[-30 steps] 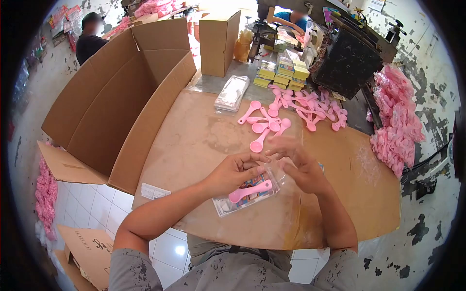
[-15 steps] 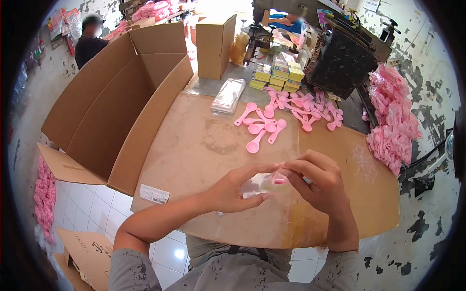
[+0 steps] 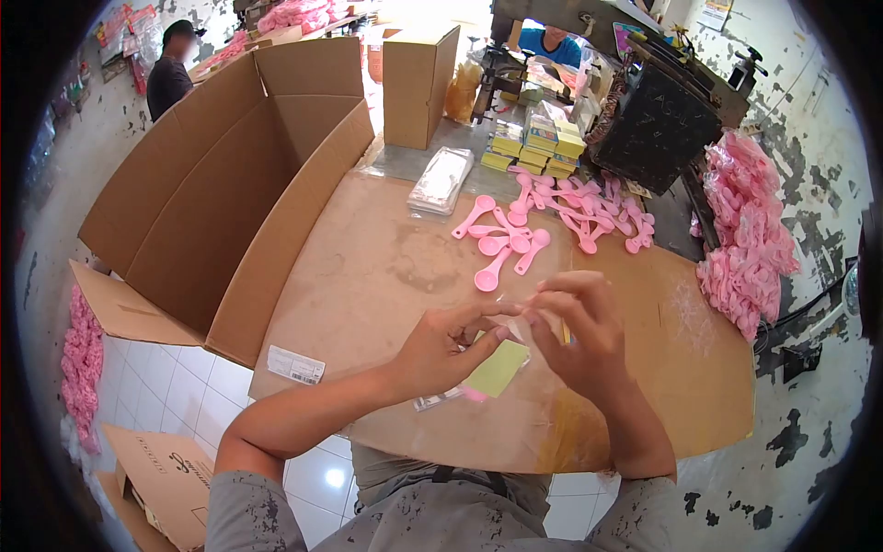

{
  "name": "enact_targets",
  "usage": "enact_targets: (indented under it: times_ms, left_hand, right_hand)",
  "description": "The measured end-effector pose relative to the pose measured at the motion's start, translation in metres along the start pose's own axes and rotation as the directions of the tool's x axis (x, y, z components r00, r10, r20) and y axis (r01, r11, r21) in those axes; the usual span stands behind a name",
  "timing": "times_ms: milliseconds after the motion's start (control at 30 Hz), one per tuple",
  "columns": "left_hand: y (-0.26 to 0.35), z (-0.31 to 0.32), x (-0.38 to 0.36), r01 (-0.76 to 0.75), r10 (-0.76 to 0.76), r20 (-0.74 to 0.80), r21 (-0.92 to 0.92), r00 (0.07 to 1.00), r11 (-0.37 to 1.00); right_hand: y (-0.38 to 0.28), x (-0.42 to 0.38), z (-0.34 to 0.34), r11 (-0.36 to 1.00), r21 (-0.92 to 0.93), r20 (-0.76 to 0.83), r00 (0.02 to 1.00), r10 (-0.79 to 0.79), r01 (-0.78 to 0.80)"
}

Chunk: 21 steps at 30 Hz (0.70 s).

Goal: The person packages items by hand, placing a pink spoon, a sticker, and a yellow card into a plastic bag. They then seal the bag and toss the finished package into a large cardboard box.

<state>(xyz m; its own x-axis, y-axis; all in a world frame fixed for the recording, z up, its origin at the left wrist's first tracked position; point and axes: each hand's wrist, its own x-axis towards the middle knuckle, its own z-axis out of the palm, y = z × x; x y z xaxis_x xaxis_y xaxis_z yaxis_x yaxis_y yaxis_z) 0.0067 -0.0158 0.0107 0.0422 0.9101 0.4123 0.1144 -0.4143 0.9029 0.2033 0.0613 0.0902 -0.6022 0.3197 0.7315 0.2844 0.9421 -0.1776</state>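
Observation:
My left hand [image 3: 451,348] pinches a small clear plastic bag between thumb and fingers, above the front of the cardboard-covered table. Inside the bag is a yellow-green card [image 3: 498,368], with a bit of pink [image 3: 474,394] showing at its lower edge. My right hand [image 3: 581,339] has its thumb and fingertips closed at the bag's top edge, where clear film shows. Beyond my hands lie several loose pink measuring spoons [image 3: 490,273], with a larger heap of pink spoons [image 3: 589,216] behind them.
A large open cardboard box [image 3: 285,207] stands at the left. Behind the spoons are a stack of clear bags [image 3: 441,181], piles of yellow-edged cards [image 3: 538,138] and a black machine [image 3: 655,120]. Bagged pink items [image 3: 747,230] hang at the right. Two people are farther back.
The bag has tilted and dropped lower, so its yellow-green card now faces up to view. My right hand has shifted slightly, its fingers raised. The camera view has moved a little.

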Motion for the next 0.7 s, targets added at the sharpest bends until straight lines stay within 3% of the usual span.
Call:
enact_targets:
  times_ms: [67,167,267,367,467,500,567,600,700]
  left_hand:
    - [0.012,-0.006,-0.002,0.066,-0.070,0.051,0.079,0.996,0.995]
    - [0.007,-0.001,-0.004,-0.012,0.012,-0.001,0.164,1.000,0.986]
    - [0.008,0.000,-0.003,-0.087,0.079,0.038,0.314,0.996,0.945]
    - [-0.002,0.002,-0.005,-0.190,0.161,0.105,0.420,0.981,0.887]
    - [-0.003,0.000,-0.002,-0.184,0.133,0.168,0.343,0.977,0.921]
    - [-0.003,0.000,-0.001,-0.133,0.099,0.128,0.290,0.987,0.948]
    - [-0.002,0.002,0.000,-0.031,0.024,0.044,0.170,0.999,0.985]
    - [-0.001,0.003,0.000,0.008,-0.013,0.033,0.128,0.999,0.992]
    - [0.002,0.002,-0.001,0.092,-0.094,0.044,0.051,0.995,0.994]
  right_hand:
    - [-0.008,0.006,-0.001,0.974,-0.166,0.083,0.986,-0.144,0.156]
    - [-0.008,0.000,0.012,0.952,-0.255,0.107,0.984,-0.145,0.168]
    - [-0.009,-0.001,0.016,0.914,-0.324,0.171,0.965,-0.197,0.244]
    - [-0.002,0.006,0.013,0.916,-0.329,0.288,0.948,-0.135,0.230]
    - [0.024,0.011,0.004,0.966,-0.259,-0.002,1.000,0.025,-0.025]
    - [0.030,0.011,-0.010,0.980,-0.092,0.066,0.981,0.183,-0.177]
    - [0.044,0.010,-0.048,0.852,0.200,0.280,0.861,0.424,-0.484]
    - [0.043,0.004,-0.055,0.813,0.300,0.324,0.855,0.405,-0.499]
    - [0.024,-0.009,-0.041,0.999,0.008,0.145,0.988,0.051,-0.053]
